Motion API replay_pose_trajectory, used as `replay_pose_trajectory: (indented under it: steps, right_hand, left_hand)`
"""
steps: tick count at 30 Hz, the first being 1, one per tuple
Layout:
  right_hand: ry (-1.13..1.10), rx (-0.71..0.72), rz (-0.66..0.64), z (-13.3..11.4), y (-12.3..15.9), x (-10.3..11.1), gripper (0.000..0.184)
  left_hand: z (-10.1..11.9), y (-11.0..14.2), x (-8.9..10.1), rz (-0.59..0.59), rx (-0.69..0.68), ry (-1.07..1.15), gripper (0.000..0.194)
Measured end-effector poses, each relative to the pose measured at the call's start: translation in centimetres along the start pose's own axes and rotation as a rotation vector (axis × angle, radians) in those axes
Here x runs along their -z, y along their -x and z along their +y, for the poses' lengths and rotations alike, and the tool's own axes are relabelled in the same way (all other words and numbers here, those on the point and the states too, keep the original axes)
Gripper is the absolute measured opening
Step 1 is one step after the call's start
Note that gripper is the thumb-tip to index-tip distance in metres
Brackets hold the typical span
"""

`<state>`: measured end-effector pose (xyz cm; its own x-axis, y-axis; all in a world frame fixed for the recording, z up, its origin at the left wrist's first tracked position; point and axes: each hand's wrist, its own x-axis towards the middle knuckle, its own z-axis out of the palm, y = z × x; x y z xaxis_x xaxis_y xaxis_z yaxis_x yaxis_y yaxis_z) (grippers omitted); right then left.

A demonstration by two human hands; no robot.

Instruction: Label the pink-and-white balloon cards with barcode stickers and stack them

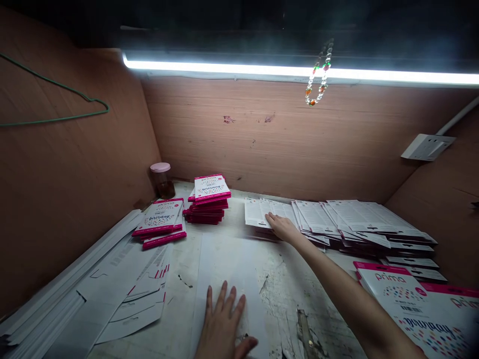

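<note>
My left hand (223, 324) lies flat with fingers spread on a white sheet (228, 264) in the middle of the worn table. My right hand (281, 227) reaches far forward, fingers stretched out on the leftmost card of a fanned row of white printed cards (337, 219). It touches the card's top face; nothing is held.
Two stacks of pink-and-white packets (209, 199) (161, 222) stand at the back left beside a pink-lidded jar (162, 179). Flat white card blanks (112, 289) lie at left. Larger pink-and-white cartons (419, 309) sit at right. Brown board walls surround the table; a wall socket (426, 147) is at right.
</note>
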<state>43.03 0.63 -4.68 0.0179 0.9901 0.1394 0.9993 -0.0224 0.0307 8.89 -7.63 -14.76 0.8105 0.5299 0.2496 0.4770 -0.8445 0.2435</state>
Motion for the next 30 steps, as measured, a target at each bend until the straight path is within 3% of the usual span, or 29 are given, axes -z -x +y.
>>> replay_pose_trajectory:
  steps: [4,7,10,13,15,19,23,26,30]
  right_hand:
    - [-0.139,-0.055,0.246,0.4,0.8,2.9,0.048]
    - [-0.235,-0.145,0.448,1.3,4.0,5.9,0.038]
    - [-0.323,-0.242,0.592,1.4,11.1,7.1,0.039]
    - [-0.629,-0.407,0.789,0.0,20.1,5.6,0.025]
    - [-0.905,-0.551,0.767,-1.6,25.2,3.7,0.024]
    - [-1.239,-0.721,0.499,-4.9,31.4,0.2,0.036]
    - [-1.309,-0.857,0.583,-7.2,34.2,-1.5,0.034]
    - [-1.314,-0.853,0.593,-8.6,35.7,-1.1,0.031]
    - [-1.247,-0.744,0.619,-10.7,36.4,0.4,0.052]
  left_hand:
    - [1.9,-0.4,-1.7,0.067,-0.094,0.114,0.076]
    - [2.8,-1.1,-0.3,0.116,-0.021,0.241,0.068]
    - [4.0,-2.1,3.2,0.137,0.107,0.448,0.073]
    - [5.6,-3.3,5.7,0.256,0.193,0.649,0.093]
    - [6.5,-4.0,5.8,0.259,0.187,0.761,0.101]
    - [7.7,-4.8,3.1,0.067,0.118,0.992,0.102]
    - [8.5,-5.3,1.9,0.015,0.151,1.151,0.085]
    - [9.1,-5.1,3.2,0.021,0.192,1.200,0.065]
    - [9.2,-3.9,5.0,-0.013,0.198,1.260,0.071]
